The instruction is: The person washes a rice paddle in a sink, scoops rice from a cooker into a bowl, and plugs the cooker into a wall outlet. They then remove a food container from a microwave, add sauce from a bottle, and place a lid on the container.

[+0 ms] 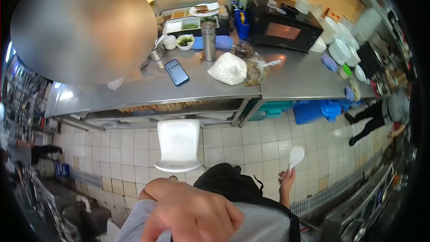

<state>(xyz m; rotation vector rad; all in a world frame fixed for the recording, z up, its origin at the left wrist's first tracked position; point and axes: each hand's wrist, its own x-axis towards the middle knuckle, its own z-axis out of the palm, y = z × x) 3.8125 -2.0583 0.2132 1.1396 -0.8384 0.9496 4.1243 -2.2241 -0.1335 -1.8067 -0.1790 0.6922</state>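
In my right hand (287, 180), held low at the right, is a white rice paddle (296, 156) with its broad end up, over the tiled floor. My left hand (192, 213) is very close to the camera, raised in front of my chest. Its fingers are bent and spread apart, with nothing visible between them; the fingertips run out of the bottom of the picture. A white chair (178, 144) stands before me at the steel counter (148, 90). On that counter lie a phone (177, 72) with a lit screen and a white plastic bag (228, 69).
A steel flask (208, 41), a clear bag (256, 69) and a black microwave (285, 21) stand on the counter. Blue bins (316, 111) sit below. Another person (384, 112) is at the far right, a second (27, 151) at the left. A round blur hides the upper left.
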